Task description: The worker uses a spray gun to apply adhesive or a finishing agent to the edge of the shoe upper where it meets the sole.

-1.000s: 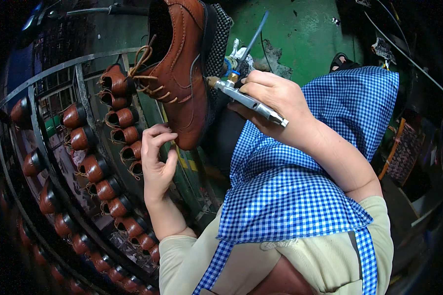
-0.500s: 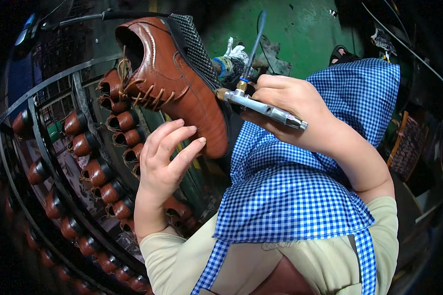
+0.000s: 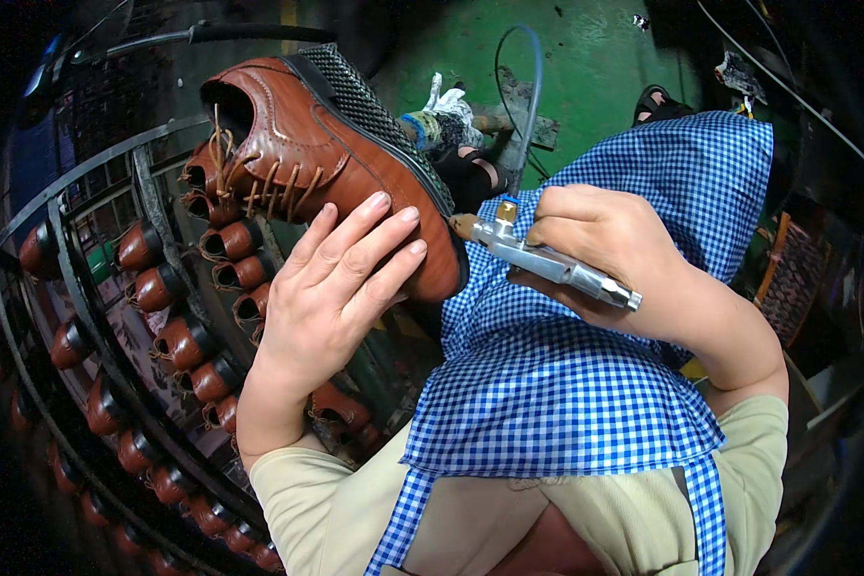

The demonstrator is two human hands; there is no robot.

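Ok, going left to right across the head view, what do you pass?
Curved rack of brown shoes → left hand on the brown lace-up shoe → metal spray tool → right hand.

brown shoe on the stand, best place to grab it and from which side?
Grip the brown shoe across the vamp behind the toe, coming from the person's left. The left hand already lies there; the right hand and spray gun crowd the toe, and the sole faces away.

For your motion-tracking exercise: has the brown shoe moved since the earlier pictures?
Yes. The brown shoe has tipped from toe-down to lying slanted, its toe swinging right, away from the rack of shoes toward the spray tool.
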